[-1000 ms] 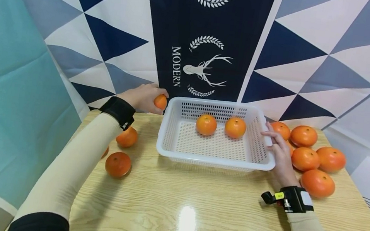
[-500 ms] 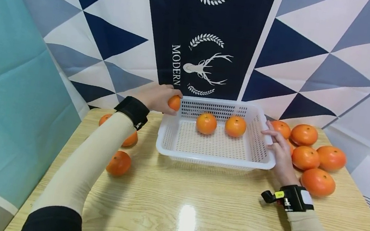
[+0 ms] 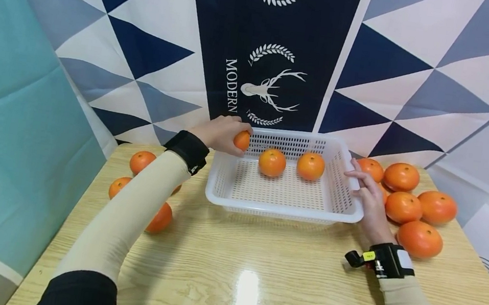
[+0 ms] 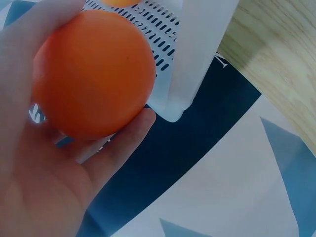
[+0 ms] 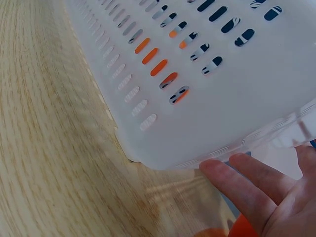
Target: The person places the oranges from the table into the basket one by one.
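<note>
My left hand [image 3: 225,133] holds an orange [image 3: 242,140] at the back left corner of a white plastic basket [image 3: 283,210], over its rim. In the left wrist view, thumb and fingers curve around the smooth round orange [image 4: 96,74], beside the perforated basket wall [image 4: 165,54]. Two more oranges sit inside the basket, one near the middle [image 3: 272,163] and one to its right [image 3: 310,166]. My right hand [image 3: 370,202] rests at the basket's right end. In the right wrist view its straight fingers [image 5: 242,185] touch the slotted basket [image 5: 197,123] near a corner.
Several oranges [image 3: 404,208] are grouped on the wooden table [image 3: 210,271] right of my right hand. On the left, several more, including a front one [image 3: 160,218] and a back one [image 3: 141,162], lie around my left forearm. A patterned cloth [image 3: 281,49] hangs behind the basket.
My left hand has moved right with its orange, from outside the basket to over its back left corner. My right hand and the basket have stayed put.
</note>
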### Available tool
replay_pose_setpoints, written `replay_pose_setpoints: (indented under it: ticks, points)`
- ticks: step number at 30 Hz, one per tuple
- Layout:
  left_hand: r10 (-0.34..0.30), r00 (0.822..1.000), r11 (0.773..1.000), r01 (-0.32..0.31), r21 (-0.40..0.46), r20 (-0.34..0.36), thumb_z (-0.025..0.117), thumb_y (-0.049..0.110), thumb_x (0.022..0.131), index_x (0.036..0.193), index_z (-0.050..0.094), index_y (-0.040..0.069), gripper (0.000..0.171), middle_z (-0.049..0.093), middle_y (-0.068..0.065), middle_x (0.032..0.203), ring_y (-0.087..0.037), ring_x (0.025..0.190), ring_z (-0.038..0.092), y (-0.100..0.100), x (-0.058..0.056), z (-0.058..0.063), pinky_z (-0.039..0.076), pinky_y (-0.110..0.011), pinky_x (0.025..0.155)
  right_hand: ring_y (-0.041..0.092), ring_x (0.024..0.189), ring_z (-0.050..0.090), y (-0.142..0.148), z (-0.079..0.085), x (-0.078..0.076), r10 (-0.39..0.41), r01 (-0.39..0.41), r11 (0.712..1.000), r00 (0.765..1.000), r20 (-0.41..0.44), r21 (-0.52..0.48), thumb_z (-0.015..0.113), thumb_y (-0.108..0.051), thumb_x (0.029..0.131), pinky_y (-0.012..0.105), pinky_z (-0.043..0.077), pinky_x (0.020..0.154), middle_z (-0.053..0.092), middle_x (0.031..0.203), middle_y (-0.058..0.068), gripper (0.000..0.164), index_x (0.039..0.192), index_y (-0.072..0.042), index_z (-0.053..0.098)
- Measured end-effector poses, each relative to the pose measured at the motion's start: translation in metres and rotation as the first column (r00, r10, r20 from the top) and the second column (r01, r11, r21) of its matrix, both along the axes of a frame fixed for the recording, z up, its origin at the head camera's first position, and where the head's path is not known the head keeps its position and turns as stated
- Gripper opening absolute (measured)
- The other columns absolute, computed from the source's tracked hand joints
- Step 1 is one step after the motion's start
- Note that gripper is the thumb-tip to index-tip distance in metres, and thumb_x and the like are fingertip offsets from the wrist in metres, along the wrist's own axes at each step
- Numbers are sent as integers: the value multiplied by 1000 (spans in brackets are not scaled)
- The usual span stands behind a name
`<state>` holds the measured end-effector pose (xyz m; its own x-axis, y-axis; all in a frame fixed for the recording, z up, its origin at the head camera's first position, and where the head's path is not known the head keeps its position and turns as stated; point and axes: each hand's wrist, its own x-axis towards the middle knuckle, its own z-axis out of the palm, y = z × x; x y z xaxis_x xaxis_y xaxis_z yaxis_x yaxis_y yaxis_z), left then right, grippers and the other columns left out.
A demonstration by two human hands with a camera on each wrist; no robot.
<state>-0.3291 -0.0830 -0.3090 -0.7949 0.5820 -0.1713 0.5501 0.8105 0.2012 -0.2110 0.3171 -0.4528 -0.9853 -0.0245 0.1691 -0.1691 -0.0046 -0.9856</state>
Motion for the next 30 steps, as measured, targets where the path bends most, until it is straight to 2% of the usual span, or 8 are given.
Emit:
replay_pose_setpoints:
  ticks: [7, 13, 19, 25, 26, 30]
  points:
    - [-2, 1000, 1000, 2, 0, -19, 82, 32, 99, 155, 63, 15, 62, 64, -16, 144, -34, 123, 61, 6, -2, -5, 59, -43, 107, 31, 181, 5, -1, 0, 0, -5, 5, 1000, 1000, 5, -5, 35, 3, 105, 13, 34, 132, 15, 193, 1, 47, 137, -13, 67]
    - [10, 1000, 1000, -10, -11, 13, 83, 34, 99, 157, 62, 15, 64, 63, -15, 144, -34, 124, 60, 18, -5, -10, 59, -43, 107, 34, 181, 5, -1, -1, 0, -14, 13, 999, 1000, -14, -39, 36, 5, 103, 13, 34, 128, 16, 192, 7, 49, 133, -15, 69]
    - [60, 998, 998, -60, -20, 11, 82, 37, 99, 156, 62, 18, 64, 64, -12, 146, -32, 129, 57, 27, -13, -13, 56, -44, 109, 33, 181, 6, 0, -2, 0, -21, 20, 999, 1000, -18, -28, 36, 5, 103, 10, 34, 127, 16, 192, 7, 48, 132, -15, 70]
    - [130, 991, 991, -130, -20, 39, 83, 40, 98, 159, 58, 20, 69, 63, -11, 150, -31, 131, 57, 31, -23, -19, 56, -45, 112, 30, 181, 7, 1, -3, -1, -15, 15, 1000, 1000, -18, -22, 37, 5, 104, 10, 35, 127, 15, 192, 6, 49, 134, -15, 69]
    - [148, 988, 989, -147, -27, 41, 83, 41, 98, 161, 57, 21, 71, 62, -10, 151, -29, 130, 58, 31, -27, -22, 55, -45, 111, 30, 181, 7, 1, -3, -2, -15, 15, 1000, 1000, -19, -20, 37, 5, 104, 10, 35, 127, 15, 192, 6, 49, 134, -15, 69]
    - [197, 979, 980, -198, 17, 48, 87, 49, 91, 156, 53, 27, 77, 63, -7, 143, -27, 122, 62, 29, -61, -50, 57, -42, 102, 30, 181, 6, 2, -2, -2, -7, 6, 1000, 1000, -10, -12, 36, 4, 105, 11, 35, 128, 13, 193, 4, 48, 135, -16, 68]
